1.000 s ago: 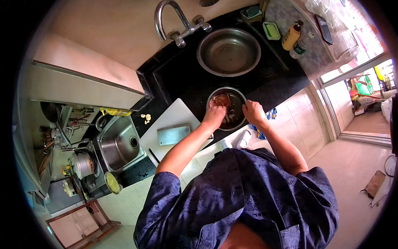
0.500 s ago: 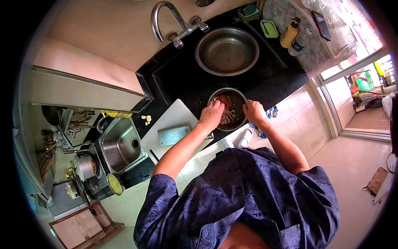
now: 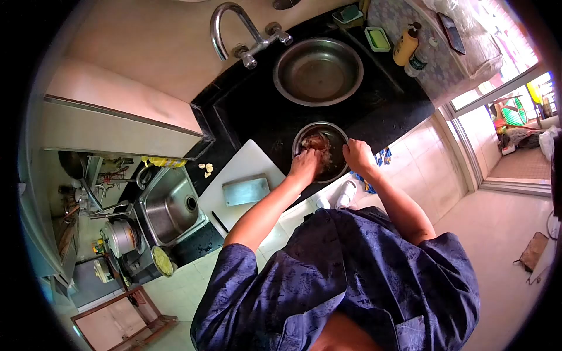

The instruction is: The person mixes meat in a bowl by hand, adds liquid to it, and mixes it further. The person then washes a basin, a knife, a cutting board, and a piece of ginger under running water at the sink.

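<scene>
A steel bowl (image 3: 345, 171) stands near the counter's front edge, with reddish wet meat (image 3: 317, 142) and some liquid inside. My left hand (image 3: 305, 166) reaches over its left rim, the fingers bent into the meat and closed on part of it; the fingertips are hidden. At the right rim, my right hand (image 3: 357, 157) pinches the bowl's edge with closed fingers. Left of the bowl lies a white cutting board (image 3: 249, 161) bearing a wide-bladed cleaver (image 3: 246, 191), its blade beside my left forearm.
A large steel basin (image 3: 318, 73) sits behind the bowl, near the faucet (image 3: 257, 38). Garlic cloves (image 3: 206, 168) lie left of the board, beyond them a steel sink (image 3: 170, 207). Bottles (image 3: 405, 47) and a soap dish (image 3: 377, 39) stand at the back right.
My left hand rose toward the bowl's upper left, then moved down and right, deeper into the meat. The meat has shifted and bunched up. My right hand stays at the rim.
</scene>
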`<state>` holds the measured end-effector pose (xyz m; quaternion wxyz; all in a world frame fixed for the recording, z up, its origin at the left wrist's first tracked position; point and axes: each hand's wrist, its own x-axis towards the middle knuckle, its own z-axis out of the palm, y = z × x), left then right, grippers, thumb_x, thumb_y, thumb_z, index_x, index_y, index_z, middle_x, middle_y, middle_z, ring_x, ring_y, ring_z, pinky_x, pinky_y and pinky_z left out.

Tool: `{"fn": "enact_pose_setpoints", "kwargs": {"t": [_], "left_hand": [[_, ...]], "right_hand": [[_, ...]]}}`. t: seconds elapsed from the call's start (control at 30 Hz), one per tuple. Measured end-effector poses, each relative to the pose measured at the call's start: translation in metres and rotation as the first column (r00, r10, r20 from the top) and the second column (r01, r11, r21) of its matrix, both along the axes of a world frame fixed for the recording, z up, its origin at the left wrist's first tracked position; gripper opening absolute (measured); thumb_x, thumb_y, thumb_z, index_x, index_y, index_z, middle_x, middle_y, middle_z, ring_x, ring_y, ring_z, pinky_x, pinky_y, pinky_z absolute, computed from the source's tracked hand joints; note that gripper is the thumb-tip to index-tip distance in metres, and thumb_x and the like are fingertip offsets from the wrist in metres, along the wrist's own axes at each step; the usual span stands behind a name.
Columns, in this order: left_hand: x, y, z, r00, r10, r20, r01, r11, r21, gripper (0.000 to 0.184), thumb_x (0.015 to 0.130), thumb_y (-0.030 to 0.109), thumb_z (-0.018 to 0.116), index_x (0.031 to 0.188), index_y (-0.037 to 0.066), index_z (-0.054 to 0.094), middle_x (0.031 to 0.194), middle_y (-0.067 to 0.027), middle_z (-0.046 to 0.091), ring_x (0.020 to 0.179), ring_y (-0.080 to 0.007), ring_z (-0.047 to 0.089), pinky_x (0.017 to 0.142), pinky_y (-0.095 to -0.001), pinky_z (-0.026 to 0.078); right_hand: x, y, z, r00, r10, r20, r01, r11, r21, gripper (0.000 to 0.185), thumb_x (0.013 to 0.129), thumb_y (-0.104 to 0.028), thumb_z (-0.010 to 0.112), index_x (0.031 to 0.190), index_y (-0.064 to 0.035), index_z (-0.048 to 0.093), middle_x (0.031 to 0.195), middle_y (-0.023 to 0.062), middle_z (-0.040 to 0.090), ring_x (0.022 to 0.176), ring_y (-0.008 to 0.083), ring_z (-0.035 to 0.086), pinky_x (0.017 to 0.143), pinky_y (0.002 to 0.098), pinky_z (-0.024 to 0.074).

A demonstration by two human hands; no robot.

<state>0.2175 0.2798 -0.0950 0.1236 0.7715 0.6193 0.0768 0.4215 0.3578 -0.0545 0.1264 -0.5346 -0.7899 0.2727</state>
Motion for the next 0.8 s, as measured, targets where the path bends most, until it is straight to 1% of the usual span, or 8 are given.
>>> {"fn": "enact_pose_setpoints", "kwargs": {"t": [0.1, 0.13, 0.23, 0.4, 0.53, 0.67, 0.77, 0.8], "left_hand": [[-0.001, 0.02, 0.022, 0.991, 0.129, 0.026, -0.128, 0.992, -0.018, 0.017, 0.089, 0.012, 0.052, 0.103, 0.001, 0.052, 0.102, -0.0184, 0.059, 0.098, -0.0393, 0.061, 0.083, -0.0482, 0.051], [0.004, 0.021, 0.031, 0.984, 0.135, 0.113, -0.144, 0.987, 0.076, 0.013, 0.091, 0.011, 0.049, 0.1, 0.002, 0.052, 0.098, -0.0172, 0.061, 0.096, -0.0396, 0.061, 0.082, -0.047, 0.051], [0.022, 0.015, 0.03, 0.961, 0.16, 0.225, -0.149, 0.987, -0.069, 0.012, 0.091, 0.008, 0.047, 0.099, 0.004, 0.054, 0.094, -0.0161, 0.062, 0.095, -0.0391, 0.061, 0.082, -0.0466, 0.05], [-0.002, 0.026, 0.026, 0.995, -0.006, 0.096, -0.004, 0.994, 0.105, 0.013, 0.086, 0.009, 0.052, 0.096, 0.004, 0.057, 0.098, -0.0147, 0.061, 0.098, -0.0353, 0.059, 0.083, -0.0459, 0.049], [0.003, 0.015, 0.029, 0.973, -0.208, -0.1, 0.205, 0.978, -0.036, 0.014, 0.084, 0.007, 0.055, 0.096, 0.003, 0.057, 0.105, -0.0139, 0.055, 0.098, -0.0361, 0.059, 0.083, -0.0475, 0.05], [0.001, 0.026, 0.049, 0.997, 0.073, -0.004, -0.072, 0.996, 0.061, 0.021, 0.085, 0.01, 0.054, 0.103, 0.0, 0.059, 0.108, -0.0153, 0.057, 0.096, -0.0363, 0.06, 0.082, -0.0498, 0.051], [0.0, 0.013, 0.04, 0.986, -0.111, 0.124, 0.124, 0.987, -0.106, 0.02, 0.084, 0.011, 0.056, 0.102, 0.001, 0.06, 0.114, -0.0159, 0.056, 0.099, -0.0351, 0.059, 0.084, -0.0467, 0.051], [-0.008, 0.022, 0.038, 0.917, -0.38, -0.122, 0.371, 0.925, -0.085, 0.019, 0.085, 0.011, 0.056, 0.101, 0.002, 0.059, 0.115, -0.0157, 0.056, 0.102, -0.0336, 0.057, 0.086, -0.0439, 0.05]], "right_hand": [[-0.001, -0.001, 0.0, 1.0, 0.017, 0.006, -0.017, 0.999, -0.027, 0.031, 0.093, -0.023, 0.05, 0.081, 0.0037, 0.062, 0.081, 0.0276, 0.065, 0.079, 0.0445, 0.065, 0.073, 0.052, 0.0533], [-0.002, -0.003, 0.004, 1.0, 0.003, 0.011, -0.003, 0.999, -0.033, 0.032, 0.093, -0.023, 0.05, 0.081, 0.0036, 0.062, 0.082, 0.0279, 0.065, 0.081, 0.0445, 0.065, 0.074, 0.0522, 0.0532], [-0.006, -0.002, -0.005, 1.0, 0.0, 0.003, 0.0, 1.0, -0.017, 0.032, 0.093, -0.024, 0.051, 0.081, 0.0037, 0.062, 0.082, 0.0282, 0.065, 0.081, 0.0447, 0.065, 0.074, 0.0523, 0.0532], [-0.006, -0.003, -0.004, 1.0, -0.01, 0.019, 0.011, 0.998, -0.054, 0.032, 0.093, -0.024, 0.051, 0.081, 0.004, 0.062, 0.082, 0.0286, 0.065, 0.081, 0.0449, 0.065, 0.075, 0.0525, 0.0532], [-0.004, -0.003, -0.002, 1.0, -0.016, -0.001, 0.016, 0.999, -0.038, 0.033, 0.092, -0.024, 0.05, 0.081, 0.0041, 0.062, 0.081, 0.0284, 0.065, 0.08, 0.0452, 0.065, 0.074, 0.0527, 0.0532], [-0.004, -0.005, -0.001, 1.0, -0.017, 0.005, 0.017, 0.999, -0.037, 0.032, 0.092, -0.024, 0.05, 0.081, 0.0035, 0.062, 0.081, 0.0282, 0.065, 0.08, 0.0449, 0.065, 0.074, 0.0523, 0.0533], [-0.004, -0.004, -0.003, 1.0, -0.024, -0.001, 0.024, 0.999, -0.024, 0.032, 0.093, -0.024, 0.05, 0.08, 0.0029, 0.062, 0.081, 0.0277, 0.065, 0.08, 0.0446, 0.065, 0.074, 0.052, 0.0534], [-0.003, -0.005, -0.002, 1.0, -0.021, 0.011, 0.021, 0.999, -0.033, 0.032, 0.093, -0.025, 0.05, 0.08, 0.0028, 0.062, 0.081, 0.0275, 0.065, 0.08, 0.0445, 0.065, 0.074, 0.052, 0.0534]]}}
